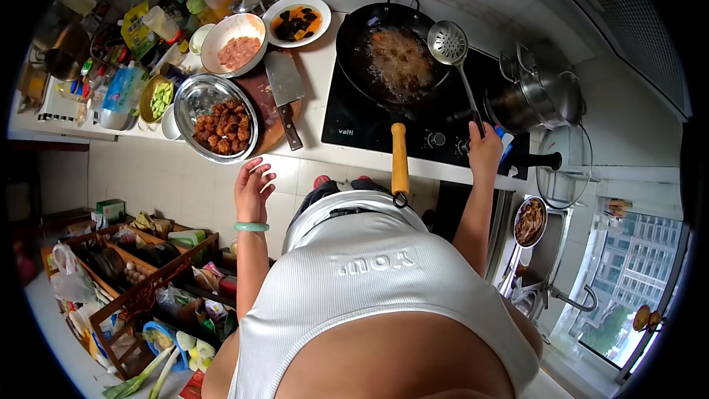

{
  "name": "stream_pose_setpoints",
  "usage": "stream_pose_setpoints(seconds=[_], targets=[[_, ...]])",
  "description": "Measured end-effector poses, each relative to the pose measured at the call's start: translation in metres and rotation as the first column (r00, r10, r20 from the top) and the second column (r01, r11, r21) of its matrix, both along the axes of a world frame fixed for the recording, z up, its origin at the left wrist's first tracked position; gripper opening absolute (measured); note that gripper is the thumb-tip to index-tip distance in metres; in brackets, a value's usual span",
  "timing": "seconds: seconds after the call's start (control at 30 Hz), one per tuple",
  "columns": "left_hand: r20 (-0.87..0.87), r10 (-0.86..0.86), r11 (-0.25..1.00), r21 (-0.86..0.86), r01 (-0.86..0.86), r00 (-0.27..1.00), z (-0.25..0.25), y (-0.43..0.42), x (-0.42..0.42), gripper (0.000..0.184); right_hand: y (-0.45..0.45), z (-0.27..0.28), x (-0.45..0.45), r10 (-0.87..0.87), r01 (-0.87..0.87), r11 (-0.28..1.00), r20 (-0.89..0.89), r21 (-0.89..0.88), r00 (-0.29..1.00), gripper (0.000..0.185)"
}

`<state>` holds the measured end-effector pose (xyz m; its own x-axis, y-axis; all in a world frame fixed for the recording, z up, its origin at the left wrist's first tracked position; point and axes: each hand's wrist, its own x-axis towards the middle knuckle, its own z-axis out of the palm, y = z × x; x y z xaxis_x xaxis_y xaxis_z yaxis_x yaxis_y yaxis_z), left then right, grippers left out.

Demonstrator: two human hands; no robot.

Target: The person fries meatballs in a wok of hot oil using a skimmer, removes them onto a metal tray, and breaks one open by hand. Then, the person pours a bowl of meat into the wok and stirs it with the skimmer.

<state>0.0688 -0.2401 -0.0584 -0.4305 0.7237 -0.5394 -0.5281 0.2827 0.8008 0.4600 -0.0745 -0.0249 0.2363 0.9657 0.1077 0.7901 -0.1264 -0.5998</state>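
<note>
My right hand [485, 149] is closed round the dark handle of a slotted metal skimmer [447, 43]. The skimmer's head is over the right rim of a black wok [360, 66], where food bubbles in oil [401, 63]. The wok's wooden handle [399, 155] points toward me. My left hand [255, 183] is empty with its fingers apart, just below a steel bowl [209, 89] of browned fried pieces [224, 127]. Near it a cleaver [284, 81] lies on a round cutting board [255, 92].
A bowl of raw meat [240, 53] and a plate of dark food [296, 21] stand behind the board. Stacked steel pots [543, 96] are at the right of the black cooktop [347, 107]. A sink [543, 266] is at the lower right, shelves [151, 281] at the lower left.
</note>
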Motion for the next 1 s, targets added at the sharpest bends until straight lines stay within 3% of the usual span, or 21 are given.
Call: stream_pose_setpoints(seconds=[0.27, 0.43, 0.57, 0.63, 0.7, 0.77, 0.8, 0.87, 0.9, 0.97, 1.0], targets=[[-0.016, 0.003, 1.0, -0.014, -0.003, 1.0, 0.0, -0.002, -0.001, 0.02, 0.016, -0.004, -0.008, -0.045, 0.003, 0.994, 0.399, 0.106, 0.916, 0.03], [-0.025, 0.0, 1.0, -0.028, -0.001, 1.0, 0.001, -0.006, 0.002, 0.02, 0.047, -0.017, -0.01, 0.037, -0.14, 0.976, 0.507, 0.165, 0.861, 0.023], [-0.026, 0.009, 1.0, -0.019, -0.01, 1.0, 0.004, -0.012, 0.006, 0.022, 0.053, -0.012, -0.02, 0.098, -0.151, 0.986, 0.501, 0.066, 0.86, 0.022], [-0.021, 0.014, 1.0, -0.021, -0.014, 1.0, 0.004, -0.015, 0.007, 0.022, 0.055, -0.014, -0.022, 0.158, -0.158, 0.987, 0.357, -0.028, 0.921, 0.022], [-0.022, 0.016, 1.0, -0.018, -0.016, 1.0, 0.004, -0.016, 0.007, 0.022, 0.063, -0.023, -0.021, 0.149, -0.158, 0.987, 0.332, 0.002, 0.931, 0.022], [-0.023, 0.005, 1.0, -0.017, -0.005, 1.0, 0.005, -0.016, 0.008, 0.022, 0.079, -0.034, -0.014, 0.104, -0.165, 0.914, -0.177, -0.371, 0.979, 0.022], [-0.026, 0.006, 1.0, -0.016, -0.006, 1.0, 0.006, -0.016, 0.008, 0.022, 0.081, -0.032, -0.015, 0.106, -0.167, 0.914, -0.18, -0.369, 0.978, 0.022], [-0.024, 0.014, 1.0, -0.008, -0.014, 1.0, 0.008, -0.014, 0.01, 0.02, 0.083, -0.029, -0.016, -0.068, -0.287, 0.826, -0.592, -0.485, 0.803, 0.021], [-0.027, 0.015, 1.0, -0.006, -0.015, 1.0, 0.009, -0.013, 0.01, 0.02, 0.084, -0.029, -0.016, -0.066, -0.289, 0.827, -0.594, -0.482, 0.802, 0.021], [-0.009, 0.004, 1.0, 0.005, -0.004, 1.0, 0.01, -0.012, 0.011, 0.02, 0.087, -0.028, -0.016, -0.208, -0.408, 0.729, -0.745, -0.55, 0.634, 0.021], [-0.01, 0.005, 1.0, 0.007, -0.004, 1.0, 0.011, -0.012, 0.011, 0.02, 0.087, -0.028, -0.015, -0.205, -0.409, 0.73, -0.746, -0.548, 0.633, 0.021]])
